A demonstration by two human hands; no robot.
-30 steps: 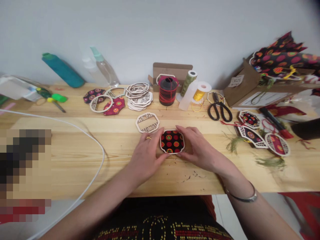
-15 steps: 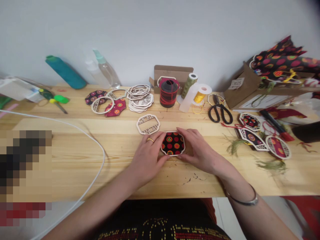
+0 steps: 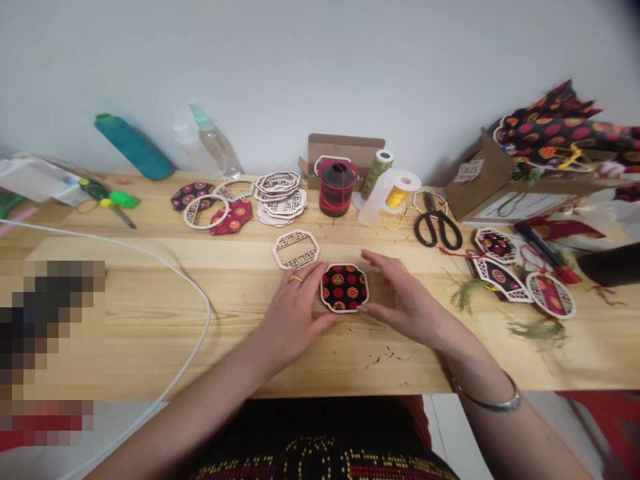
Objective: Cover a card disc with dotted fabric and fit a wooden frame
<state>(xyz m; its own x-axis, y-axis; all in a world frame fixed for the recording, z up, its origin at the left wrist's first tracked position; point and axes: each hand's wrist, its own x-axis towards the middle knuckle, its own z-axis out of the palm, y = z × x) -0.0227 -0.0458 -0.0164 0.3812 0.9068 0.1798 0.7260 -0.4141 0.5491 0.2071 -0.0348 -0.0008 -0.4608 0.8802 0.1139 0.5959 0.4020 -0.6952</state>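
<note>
A small wooden-rimmed piece covered in black fabric with red and green dots (image 3: 345,287) lies flat on the wooden table (image 3: 150,313). My left hand (image 3: 293,313) rests against its left edge, fingers curved on the rim, a gold ring on one finger. On the other side, my right hand (image 3: 400,297) is at its right edge, its fingers slightly spread and a little off the rim. An empty wooden lattice frame (image 3: 296,249) lies just beyond the left hand.
A stack of lattice frames (image 3: 280,193), fabric pieces (image 3: 231,217), thread spools (image 3: 337,189), a gold spool (image 3: 399,193) and black scissors (image 3: 437,223) stand behind. Finished tasselled pieces (image 3: 520,280) lie right. A white cable (image 3: 197,293) curves left. A cardboard box (image 3: 500,180) of fabric sits at the far right.
My right hand's fingers have lifted and spread slightly away from the piece's right rim. The left hand stays against the left edge. The view shifted a little.
</note>
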